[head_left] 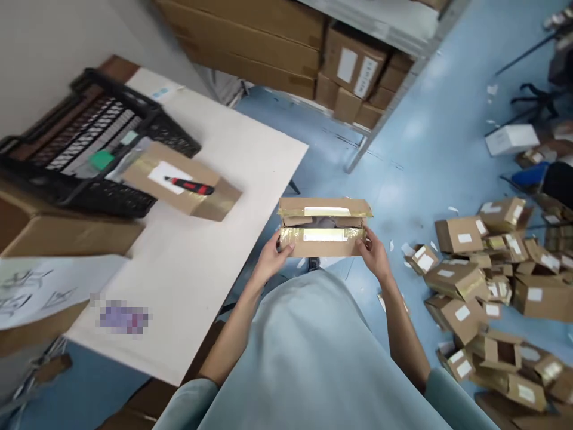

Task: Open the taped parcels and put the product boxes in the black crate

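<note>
Held out in front of my body is a cardboard box [324, 243], its top flaps partly raised with a narrow gap between them. Yellowish tape and white label strips run along the flap edges. My left hand [276, 255] grips the box's left end, thumb on the near face. At the right end my right hand [372, 251] holds it the same way. Something greyish shows through the gap, too dim to name. On the table to the left lies another cardboard box [215, 200], with a red and black utility knife [190, 186] resting on its top.
A black plastic crate [174, 128] sits on the white table [192, 286]. Discarded cardboard boxes [461, 316] are heaped on the blue floor at right. Ahead stands a metal shelf rack [380, 128] with stored boxes [353, 60]. A blurred purple item [123, 318] lies near the table's edge.
</note>
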Demonstrator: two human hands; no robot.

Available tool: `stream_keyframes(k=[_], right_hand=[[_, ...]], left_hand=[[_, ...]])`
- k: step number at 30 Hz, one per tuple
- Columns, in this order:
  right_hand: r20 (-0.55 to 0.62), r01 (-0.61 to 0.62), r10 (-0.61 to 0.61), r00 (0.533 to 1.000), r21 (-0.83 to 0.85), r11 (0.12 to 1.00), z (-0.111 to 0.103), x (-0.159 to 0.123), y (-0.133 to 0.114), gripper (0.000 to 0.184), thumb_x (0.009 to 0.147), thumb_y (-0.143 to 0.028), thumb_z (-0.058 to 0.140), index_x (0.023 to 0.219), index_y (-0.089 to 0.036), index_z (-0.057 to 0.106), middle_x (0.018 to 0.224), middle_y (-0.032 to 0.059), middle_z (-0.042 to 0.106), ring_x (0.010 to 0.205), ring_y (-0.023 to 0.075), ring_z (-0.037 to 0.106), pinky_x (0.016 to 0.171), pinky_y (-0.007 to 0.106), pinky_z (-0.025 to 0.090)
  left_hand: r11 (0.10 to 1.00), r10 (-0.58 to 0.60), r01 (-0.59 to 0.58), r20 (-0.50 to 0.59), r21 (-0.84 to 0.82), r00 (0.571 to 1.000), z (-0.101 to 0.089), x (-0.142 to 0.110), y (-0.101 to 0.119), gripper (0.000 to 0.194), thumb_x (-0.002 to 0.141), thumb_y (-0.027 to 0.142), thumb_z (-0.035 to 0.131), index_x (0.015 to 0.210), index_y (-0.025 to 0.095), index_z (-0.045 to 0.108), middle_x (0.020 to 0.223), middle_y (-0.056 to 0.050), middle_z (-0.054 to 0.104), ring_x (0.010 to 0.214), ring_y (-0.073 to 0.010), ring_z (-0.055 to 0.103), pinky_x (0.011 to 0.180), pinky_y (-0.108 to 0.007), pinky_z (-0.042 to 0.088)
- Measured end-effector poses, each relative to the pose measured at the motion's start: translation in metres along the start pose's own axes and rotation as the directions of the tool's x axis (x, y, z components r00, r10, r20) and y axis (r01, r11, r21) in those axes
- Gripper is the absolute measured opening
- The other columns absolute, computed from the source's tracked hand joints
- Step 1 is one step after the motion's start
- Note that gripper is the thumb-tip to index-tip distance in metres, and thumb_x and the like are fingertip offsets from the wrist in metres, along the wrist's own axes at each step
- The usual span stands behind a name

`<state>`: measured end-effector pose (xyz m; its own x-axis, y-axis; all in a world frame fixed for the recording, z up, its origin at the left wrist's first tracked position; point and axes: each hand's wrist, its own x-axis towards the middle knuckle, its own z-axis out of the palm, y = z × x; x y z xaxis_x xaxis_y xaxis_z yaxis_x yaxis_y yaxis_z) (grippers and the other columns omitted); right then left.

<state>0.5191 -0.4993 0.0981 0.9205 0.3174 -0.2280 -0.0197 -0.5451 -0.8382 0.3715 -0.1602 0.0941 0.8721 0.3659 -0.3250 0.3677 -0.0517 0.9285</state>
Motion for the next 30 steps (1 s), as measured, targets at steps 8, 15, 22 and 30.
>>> stream_keyframes(k=[8, 15, 22, 30], right_hand=[[-0.615, -0.357, 0.230, 0.754, -0.090, 0.930, -0.133, -0.049, 0.096, 0.100, 0.101, -0.069, 0.057, 0.176, -0.005, 0.048, 0.143, 0.0283, 0.076, 0.128, 0.0416, 0.076, 0.117, 0.065, 0.060], [-0.717, -0.523, 0.278, 0.639, -0.141, 0.841, -0.143, -0.063, 0.129, 0.095, 0.098, -0.069, 0.056, 0.163, -0.001, 0.061, 0.163, 0.0379, 0.064, 0.159, 0.0501, 0.059, 0.132, 0.069, 0.048], [-0.188, -0.142, 0.107, 0.976, -0.184, 0.973, -0.050, 0.036, 0.078, 0.067, 0.102, -0.067, 0.060, 0.142, -0.017, 0.080, 0.141, 0.0229, 0.084, 0.134, 0.0422, 0.079, 0.119, 0.063, 0.062], [0.389, 0.254, -0.138, 0.911, -0.263, 0.931, 0.071, 0.124, -0.049, 0.050, 0.109, -0.048, 0.062, 0.149, -0.023, 0.078, 0.149, 0.0179, 0.082, 0.141, 0.0400, 0.078, 0.123, 0.061, 0.061]], left_hand=[[0.989, 0.045, 0.028, 0.466, -0.148, 0.884, 0.212, 0.119, 0.056, 0.085, 0.082, 0.046, 0.095, 0.158, 0.017, 0.071, 0.169, -0.018, 0.069, 0.157, -0.0413, 0.065, 0.138, -0.059, 0.045], [0.997, 0.014, 0.035, 0.610, -0.068, 0.793, 0.240, 0.115, 0.075, 0.069, 0.095, 0.047, 0.089, 0.153, 0.014, 0.075, 0.165, -0.026, 0.069, 0.157, -0.0443, 0.065, 0.136, -0.062, 0.047], [0.977, -0.132, 0.171, 0.272, -0.127, 0.953, 0.122, 0.091, 0.040, 0.060, 0.089, 0.054, 0.089, 0.136, 0.018, 0.081, 0.149, -0.024, 0.080, 0.147, -0.0413, 0.074, 0.132, -0.062, 0.052], [0.885, -0.355, 0.233, -0.260, -0.403, 0.898, -0.030, 0.016, -0.005, 0.079, 0.077, 0.068, 0.094, 0.138, 0.020, 0.080, 0.154, -0.022, 0.078, 0.140, -0.0407, 0.076, 0.128, -0.060, 0.054]])
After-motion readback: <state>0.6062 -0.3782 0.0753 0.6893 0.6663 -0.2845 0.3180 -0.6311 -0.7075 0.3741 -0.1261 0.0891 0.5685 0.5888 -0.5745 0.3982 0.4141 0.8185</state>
